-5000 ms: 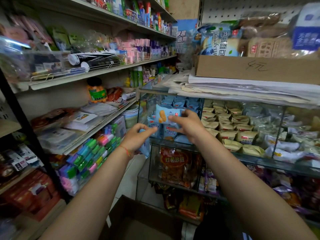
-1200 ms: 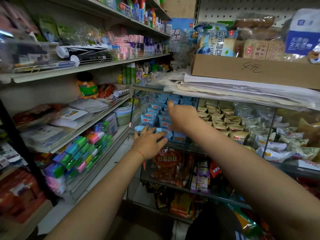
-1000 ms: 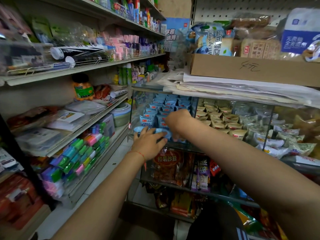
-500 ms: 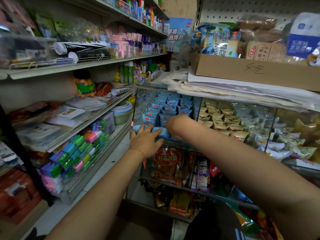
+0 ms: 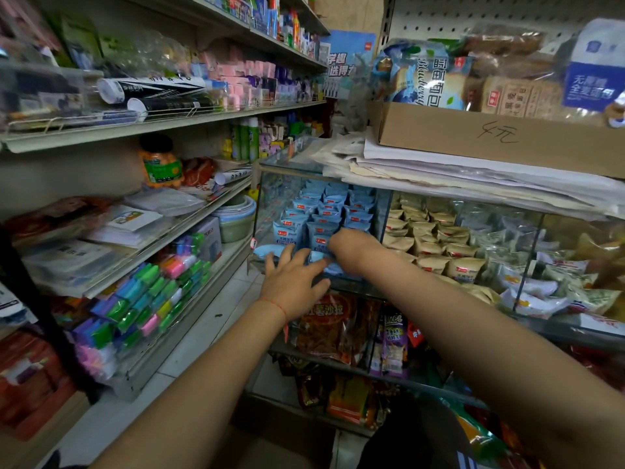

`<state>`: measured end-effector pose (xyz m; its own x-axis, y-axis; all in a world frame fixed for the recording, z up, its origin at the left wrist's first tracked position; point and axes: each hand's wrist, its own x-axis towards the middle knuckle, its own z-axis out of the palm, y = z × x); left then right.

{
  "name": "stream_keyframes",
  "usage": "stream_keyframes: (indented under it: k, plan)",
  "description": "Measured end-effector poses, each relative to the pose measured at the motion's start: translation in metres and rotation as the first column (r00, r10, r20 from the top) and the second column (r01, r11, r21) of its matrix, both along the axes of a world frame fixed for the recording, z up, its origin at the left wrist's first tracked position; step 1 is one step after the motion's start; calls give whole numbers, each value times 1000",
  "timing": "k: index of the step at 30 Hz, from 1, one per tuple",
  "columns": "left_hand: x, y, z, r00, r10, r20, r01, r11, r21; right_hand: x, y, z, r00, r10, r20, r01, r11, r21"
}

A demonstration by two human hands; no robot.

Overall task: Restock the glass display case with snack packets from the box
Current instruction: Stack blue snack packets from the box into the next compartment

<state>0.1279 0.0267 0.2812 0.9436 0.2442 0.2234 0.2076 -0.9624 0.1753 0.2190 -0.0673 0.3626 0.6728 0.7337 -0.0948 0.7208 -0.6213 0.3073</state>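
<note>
Both our hands work at the glass display case's point(image 5: 291, 170) front left corner: left hand point(image 5: 293, 282) spread flat on flat-lying pale blue snack packets point(image 5: 316, 231), right hand's point(image 5: 351, 247) fingers hidden. Rows look nearly full; we judge little remains.

On my left, shelves point(image 5: 176, 121) hold an orange-filled jar point(image 5: 160, 164), 2 rolled tubes point(image 5: 152, 88) and stacked bowls point(image 5: 236, 218).

We find the front of the glass display case point(image 5: 267, 184) open, its leftmost compartment packed with blue snack packets point(image 5: 324, 214) almost to the near edge. A glass divider point(image 5: 385, 211) walls off the right; stacked papers point(image 5: 439, 167) press low overhead.
</note>
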Motion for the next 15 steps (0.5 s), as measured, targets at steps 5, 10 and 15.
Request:
stream_keyframes:
  k: [5, 10, 15]
  plan:
    - [7, 5, 1, 996, 4, -91, 1, 998, 56, 7, -4, 4, 1000, -13, 0, 13, 999, 42]
    - [23, 31, 28, 992, -111, 51, 120, 969, -214, 4, -3, 11, 998, -22, -59, 29, 993, 119]
    - [38, 47, 32, 974, 14, 225, -9, 1000, -24, 19, 8, -14, 986, -56, -155, 100, 951, 293]
